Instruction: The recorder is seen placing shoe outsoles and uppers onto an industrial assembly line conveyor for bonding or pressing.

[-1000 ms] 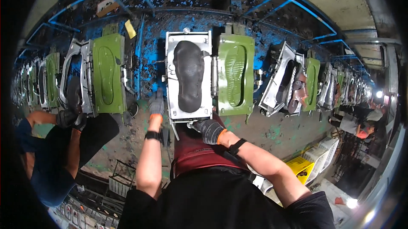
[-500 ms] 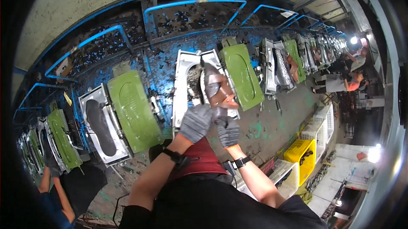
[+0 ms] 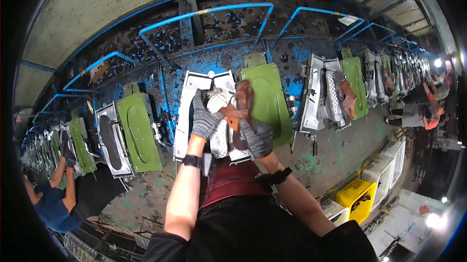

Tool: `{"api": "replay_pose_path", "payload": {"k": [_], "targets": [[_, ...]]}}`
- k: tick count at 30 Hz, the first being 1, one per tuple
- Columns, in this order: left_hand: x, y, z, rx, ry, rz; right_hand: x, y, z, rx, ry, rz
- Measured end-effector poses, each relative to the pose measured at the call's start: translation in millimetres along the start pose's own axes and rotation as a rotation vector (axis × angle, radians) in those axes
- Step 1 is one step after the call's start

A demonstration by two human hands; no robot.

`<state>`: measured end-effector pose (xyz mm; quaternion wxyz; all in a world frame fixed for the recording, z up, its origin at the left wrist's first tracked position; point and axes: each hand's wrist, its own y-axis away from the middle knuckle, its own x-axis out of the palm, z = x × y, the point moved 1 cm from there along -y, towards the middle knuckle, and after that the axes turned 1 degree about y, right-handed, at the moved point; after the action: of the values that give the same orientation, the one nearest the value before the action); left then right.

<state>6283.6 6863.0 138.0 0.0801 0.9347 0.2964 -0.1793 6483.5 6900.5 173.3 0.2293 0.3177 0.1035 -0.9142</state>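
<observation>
A pale metal shoe last lies in a silver mould in front of me. Along its right side is a brown strappy sandal, with one strap reaching across the last. My right hand, in a grey knit glove with an orange cuff, is closed on the sandal's near end. My left hand, gloved alike, rests against the last's left side. Its fingers are stretched out away from me, and its thumb is beside the strap. The mould's green lid stands swung open at the right.
More moulds with green lids line both sides, some holding brown sandals. Blue rails run behind them. A co-worker works at far left; other people stand far right. A yellow crate and white crates are at lower right.
The sandal has gone from upright over the mould to lying by the last's right side, and the last now shows pale. My left hand has moved up and away from me; my view has shifted.
</observation>
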Motion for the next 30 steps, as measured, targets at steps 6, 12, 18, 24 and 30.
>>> {"api": "replay_pose_path", "payload": {"k": [6,12,18,24,30], "targets": [[-20,-2,76,-0.349,0.000,0.328,22,-75,-6,-0.502,0.495,-0.080],[-49,53,74,-0.388,-0.011,0.441,102,-90,6,-0.474,0.583,0.725],[-102,102,81,-0.416,-0.473,0.407,157,34,0,-0.749,0.279,1.136],[-10,70,101,-0.728,0.241,-0.178,166,40,-88,-0.671,0.138,0.710],[-14,92,150,-0.760,0.819,-0.255,132,-21,-7,0.382,0.308,0.566]]}}
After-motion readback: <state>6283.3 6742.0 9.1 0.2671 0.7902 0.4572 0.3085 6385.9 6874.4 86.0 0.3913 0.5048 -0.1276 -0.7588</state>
